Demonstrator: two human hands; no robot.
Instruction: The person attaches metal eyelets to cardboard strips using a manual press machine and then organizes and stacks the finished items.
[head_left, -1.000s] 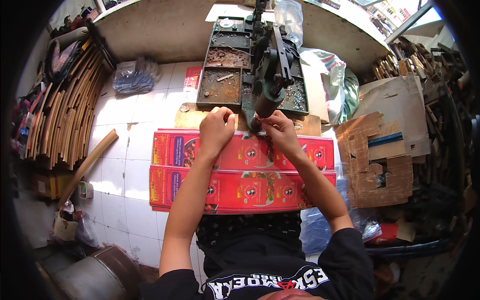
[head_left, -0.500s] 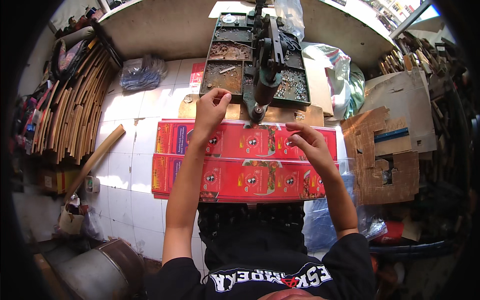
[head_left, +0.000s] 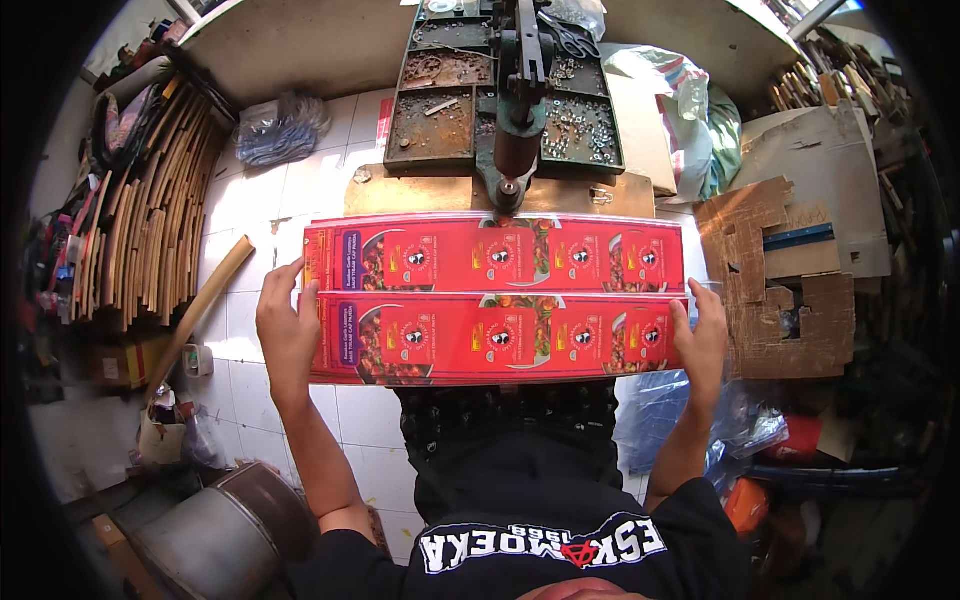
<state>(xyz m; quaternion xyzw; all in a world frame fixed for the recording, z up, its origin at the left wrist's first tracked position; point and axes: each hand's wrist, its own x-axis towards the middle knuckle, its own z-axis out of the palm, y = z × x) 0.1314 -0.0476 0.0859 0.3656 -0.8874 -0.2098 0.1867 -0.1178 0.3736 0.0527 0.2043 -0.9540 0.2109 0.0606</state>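
Note:
Red printed sheets (head_left: pixel 470 335) with food pictures lie stacked in front of me, crossed by a fold or seam. My left hand (head_left: pixel 288 322) holds their left edge, with the thumb close to the border. At the right edge, my right hand (head_left: pixel 703 335) grips the same sheets, thumb on top and fingers partly hidden. The far edge of the sheets reaches the foot of a dark green hand press (head_left: pixel 516 150), whose round die is just beyond them.
Behind the press, a compartmented metal tray (head_left: pixel 478 110) carries small metal rings and scraps. Scissors (head_left: pixel 568 35) lie at its far right. Wooden slats (head_left: pixel 130 240) stack at left; torn cardboard (head_left: pixel 740 290) lies at right, and clear plastic (head_left: pixel 650 420) below it.
Both hands have come down and apart from above the sheets to their left and right edges. The sheets appear slightly higher in view, nearer the press.

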